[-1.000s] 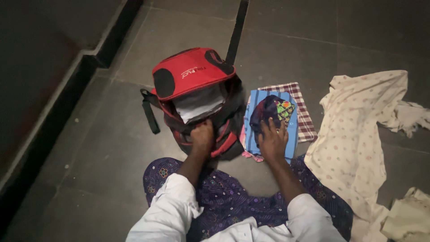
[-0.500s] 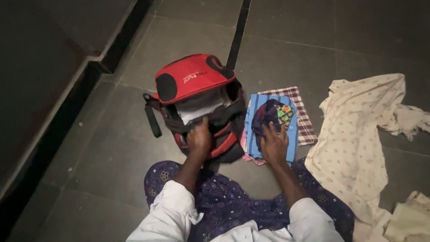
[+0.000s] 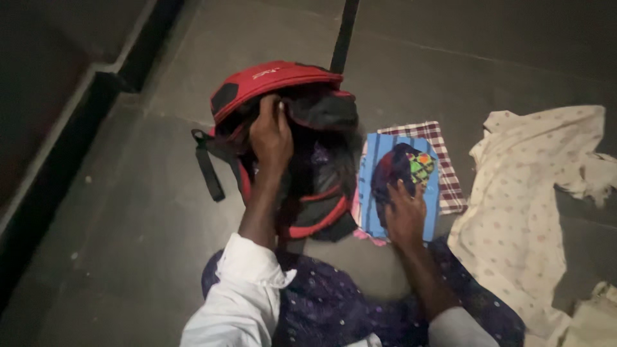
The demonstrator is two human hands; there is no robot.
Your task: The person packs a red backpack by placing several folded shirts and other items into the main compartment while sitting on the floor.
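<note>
A red and black backpack (image 3: 302,160) stands on the grey tiled floor in front of me. My left hand (image 3: 270,136) grips the upper edge of its opening under the red flap. To its right lies a stack of folded cloths (image 3: 443,167): a checked one at the bottom, a blue striped one on it, and a dark multicoloured piece (image 3: 402,168) on top. Spread flat, my right hand (image 3: 405,215) presses on the near end of this stack.
A cream dotted garment (image 3: 520,205) lies crumpled on the floor at the right, with another pale cloth (image 3: 594,318) at the lower right corner. A dark raised step (image 3: 71,109) runs along the left. My lap in purple patterned fabric (image 3: 334,302) fills the bottom.
My left hand has moved from the bag's front lower edge up to the top of its opening, and the red flap has tipped up. My right hand stays on the cloth stack.
</note>
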